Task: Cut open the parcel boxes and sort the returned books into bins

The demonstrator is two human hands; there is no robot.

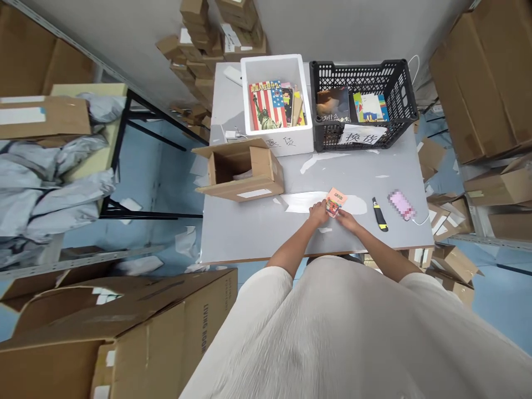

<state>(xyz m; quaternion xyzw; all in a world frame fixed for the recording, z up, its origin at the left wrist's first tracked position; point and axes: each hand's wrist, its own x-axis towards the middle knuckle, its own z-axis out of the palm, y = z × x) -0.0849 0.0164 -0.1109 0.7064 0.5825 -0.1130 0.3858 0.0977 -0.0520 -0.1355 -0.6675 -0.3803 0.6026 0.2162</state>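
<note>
Above the near middle of the table, a small pink book (pixel 336 200) with a colourful picture on its lower part is held between both hands. My left hand (pixel 318 213) grips its left edge, fingers closed against it. The fingers of my right hand (pixel 347 220) pinch its lower right corner. A white paper strip (pixel 301 202) lies on the tabletop behind the hands. Right of them is a black and yellow box cutter (pixel 379 215). An open cardboard box (pixel 253 176) stands to the left, its inside only partly visible.
On the grey table (pixel 236 233), a white foam box (pixel 276 136) and a black plastic crate (pixel 361 138) hold books at the back. A blurred-out pink phone-shaped thing (pixel 401 205) with a cable lies right. A large carton (pixel 174 327) stands at lower left; grey parcels (pixel 54 194) fill the left shelf.
</note>
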